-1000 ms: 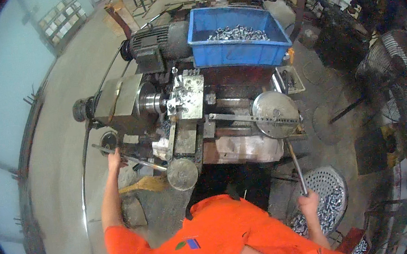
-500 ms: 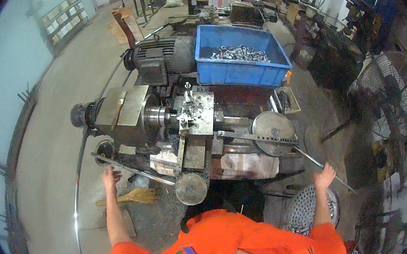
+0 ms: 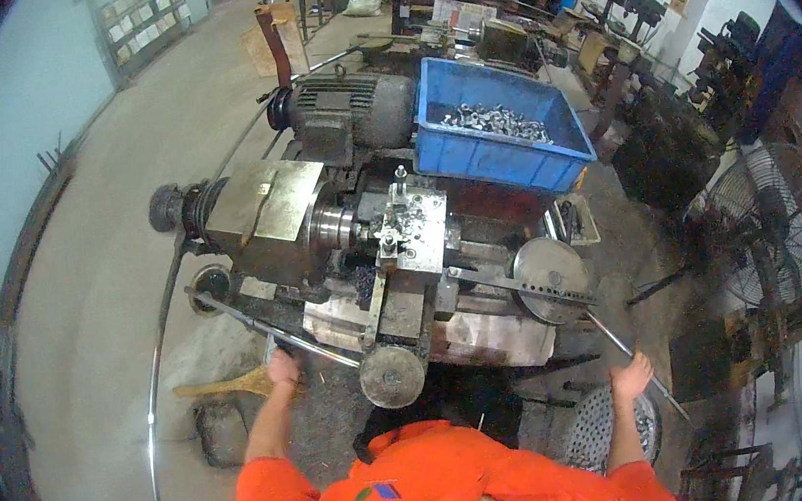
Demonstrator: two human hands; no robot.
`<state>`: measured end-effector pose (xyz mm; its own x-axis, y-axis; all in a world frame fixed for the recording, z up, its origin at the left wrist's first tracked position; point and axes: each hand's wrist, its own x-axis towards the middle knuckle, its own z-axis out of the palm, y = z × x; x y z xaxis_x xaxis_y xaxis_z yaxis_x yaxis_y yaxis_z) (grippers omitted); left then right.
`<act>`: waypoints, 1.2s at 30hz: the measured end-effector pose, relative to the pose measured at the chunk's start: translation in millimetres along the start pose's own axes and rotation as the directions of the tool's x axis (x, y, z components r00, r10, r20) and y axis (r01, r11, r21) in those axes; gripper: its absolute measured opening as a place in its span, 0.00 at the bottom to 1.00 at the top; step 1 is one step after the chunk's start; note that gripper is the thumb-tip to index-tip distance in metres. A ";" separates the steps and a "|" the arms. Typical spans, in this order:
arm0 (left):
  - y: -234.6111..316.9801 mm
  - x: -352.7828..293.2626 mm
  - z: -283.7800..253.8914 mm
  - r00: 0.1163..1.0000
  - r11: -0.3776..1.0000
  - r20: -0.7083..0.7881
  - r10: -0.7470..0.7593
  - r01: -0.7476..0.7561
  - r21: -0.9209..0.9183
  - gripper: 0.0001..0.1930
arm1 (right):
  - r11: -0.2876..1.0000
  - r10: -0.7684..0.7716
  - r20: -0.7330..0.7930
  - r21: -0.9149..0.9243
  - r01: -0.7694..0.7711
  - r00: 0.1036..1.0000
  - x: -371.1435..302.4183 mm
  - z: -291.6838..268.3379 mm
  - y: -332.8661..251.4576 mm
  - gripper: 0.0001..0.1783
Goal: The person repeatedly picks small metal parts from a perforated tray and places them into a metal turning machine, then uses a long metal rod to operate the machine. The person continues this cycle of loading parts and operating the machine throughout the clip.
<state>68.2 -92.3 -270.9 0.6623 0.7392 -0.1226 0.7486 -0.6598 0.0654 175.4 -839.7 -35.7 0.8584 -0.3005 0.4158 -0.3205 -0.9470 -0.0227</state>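
Note:
My right hand [image 3: 632, 377] is wrapped round a long metal lever rod [image 3: 610, 332], which slants down from the round disc [image 3: 551, 278] on the right of a lathe-like machine [image 3: 418, 224]. Below a second lever rod [image 3: 281, 329], my left hand [image 3: 283, 369] is closed, with a small greyish thing showing at its fingertips that I cannot make out. That rod runs from the round handwheel [image 3: 393, 377] up to the left. Behind the tool block sits the spindle [image 3: 334, 227], beside a housing with a flat metal plate [image 3: 286, 199] on top.
A blue crate [image 3: 509, 154] of small metal parts stands behind the machine, right of a motor [image 3: 351, 113]. A perforated basket [image 3: 590, 432] with metal pieces is beneath my right arm. A straw broom [image 3: 228, 385] lies left; a fan [image 3: 763, 219] stands right.
My left hand has moved right and slightly down from beside the left rod's end, its fingers now closed. My right hand stays on its rod. The whole view has shifted slightly.

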 end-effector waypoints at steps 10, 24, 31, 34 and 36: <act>23.6 -30.5 -103.0 0.969 0.980 0.160 0.188 -0.174 -0.099 0.18 | 0.964 -0.125 0.102 0.247 0.097 0.987 32.4 -20.8 -1.0 0.24; -90.5 -61.9 -368.6 0.845 0.957 -0.533 0.055 -0.198 -0.214 0.16 | 0.165 -0.799 -0.288 0.739 0.653 0.528 103.2 -155.0 -369.6 0.20; -162.8 -61.7 -312.6 0.975 0.790 -0.101 -0.196 0.096 -0.605 0.26 | 0.177 -0.911 -0.179 0.642 0.746 0.371 70.4 -157.4 -463.3 0.18; -163.0 -54.7 -324.2 0.972 0.856 -0.163 -0.171 0.064 -0.513 0.28 | 0.306 -0.930 0.041 0.639 0.706 0.366 56.9 -150.1 -487.7 0.17; -190.7 -39.5 -315.3 0.953 0.962 -0.267 -0.142 0.068 -0.266 0.29 | 0.307 -0.930 0.042 0.632 0.711 0.365 48.9 -143.0 -499.4 0.16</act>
<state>-90.4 46.9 33.7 0.5340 0.8341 0.1386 0.7737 -0.5481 0.3178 320.2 -365.2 126.0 0.6278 0.7666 0.1346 0.7653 -0.5765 -0.2862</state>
